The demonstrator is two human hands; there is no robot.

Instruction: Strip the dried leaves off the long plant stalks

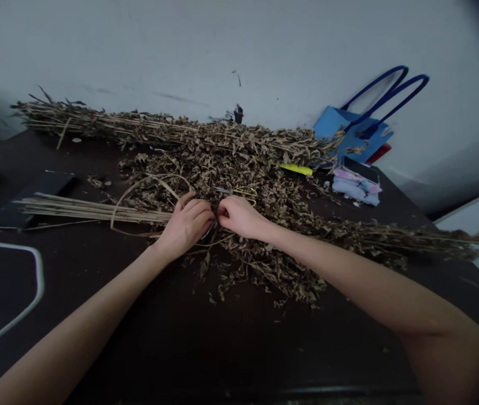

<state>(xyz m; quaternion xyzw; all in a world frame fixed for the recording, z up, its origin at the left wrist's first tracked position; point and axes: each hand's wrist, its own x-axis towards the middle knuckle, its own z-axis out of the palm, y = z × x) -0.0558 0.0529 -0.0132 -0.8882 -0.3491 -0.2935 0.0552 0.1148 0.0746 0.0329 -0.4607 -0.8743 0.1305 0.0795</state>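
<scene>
Bent left hand [186,223] over the pale stems [96,210] left of frame centre, and right hand [239,217] just beside it, any grip too hidden to tell. Risked, probably, crumbling dry leaves [281,267] or snagging the scissors [236,193] just above by tugging too hard.

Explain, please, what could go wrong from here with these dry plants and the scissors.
1. The scissors lie open to touch among the leaves, just beyond the right hand, so a careless move might bring fingers against the blades.
2. The leaves look dry and brittle; if the left hand or the right presses hard, they may crumble and scatter over the table.
</scene>
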